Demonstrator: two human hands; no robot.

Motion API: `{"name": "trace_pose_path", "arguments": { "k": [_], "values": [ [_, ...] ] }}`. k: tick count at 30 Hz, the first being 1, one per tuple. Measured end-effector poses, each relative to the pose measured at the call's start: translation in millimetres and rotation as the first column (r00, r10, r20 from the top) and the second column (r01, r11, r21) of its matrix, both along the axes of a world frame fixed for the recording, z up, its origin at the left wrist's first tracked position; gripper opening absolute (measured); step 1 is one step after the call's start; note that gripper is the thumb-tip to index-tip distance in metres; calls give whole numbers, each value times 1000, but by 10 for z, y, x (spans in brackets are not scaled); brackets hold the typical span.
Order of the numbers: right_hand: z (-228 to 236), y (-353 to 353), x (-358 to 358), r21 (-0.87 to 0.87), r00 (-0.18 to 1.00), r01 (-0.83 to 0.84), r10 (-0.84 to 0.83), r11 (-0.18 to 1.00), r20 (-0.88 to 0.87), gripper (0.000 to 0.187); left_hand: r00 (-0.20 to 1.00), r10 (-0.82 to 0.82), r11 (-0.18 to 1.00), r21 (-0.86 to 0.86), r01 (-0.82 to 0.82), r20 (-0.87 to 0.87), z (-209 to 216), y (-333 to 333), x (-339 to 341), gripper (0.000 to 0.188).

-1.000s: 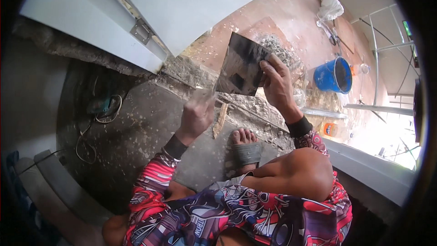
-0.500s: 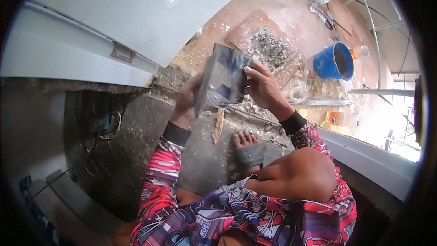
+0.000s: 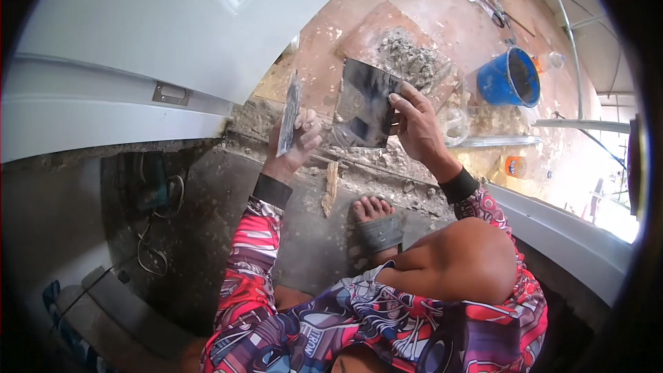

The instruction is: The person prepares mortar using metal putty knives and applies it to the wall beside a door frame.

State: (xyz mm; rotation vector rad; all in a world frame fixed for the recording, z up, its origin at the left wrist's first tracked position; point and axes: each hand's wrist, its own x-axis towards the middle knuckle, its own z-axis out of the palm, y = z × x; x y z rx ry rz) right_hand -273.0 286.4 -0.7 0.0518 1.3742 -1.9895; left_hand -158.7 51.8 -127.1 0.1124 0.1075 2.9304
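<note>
My right hand (image 3: 420, 128) pinches a dark, glossy rectangular tile (image 3: 366, 107) by its right edge, thumb on the near face. Light smudges and reflections mark that face. In my left hand (image 3: 300, 144), a thin grey flat piece (image 3: 289, 114) stands nearly edge-on, its surface mottled; it looks like another tile. A gap separates the two pieces, and both are held up above the rough broken floor strip (image 3: 373, 166). Beyond the dark tile lies a heap of wet grey mortar (image 3: 411, 55) on a square board (image 3: 366, 31).
A white panelled door (image 3: 159, 21) fills the upper left. At the right stands a blue bucket (image 3: 492, 79), with an orange-labelled bottle (image 3: 514, 166) nearer. A wood splinter (image 3: 330, 190) lies before my sandalled foot (image 3: 376, 224). Cables (image 3: 148, 255) lie at the left.
The two pieces have come apart: my left hand has tipped the grey piece away to the left, while my right hand has drawn the dark tile slightly right.
</note>
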Motion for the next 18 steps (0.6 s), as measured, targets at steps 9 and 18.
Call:
{"name": "trace_pose_path", "arguments": {
  "k": [9,18],
  "values": [
    [-227,-162,-33,72,982,-124,132,990,-135,14,869,232,944,-317,-92,437,42,389,-65,33],
    [-240,60,-151,13,1000,-11,12,1000,-13,7,941,-50,991,-99,88,335,-113,235,-45,33]
  ]
}}
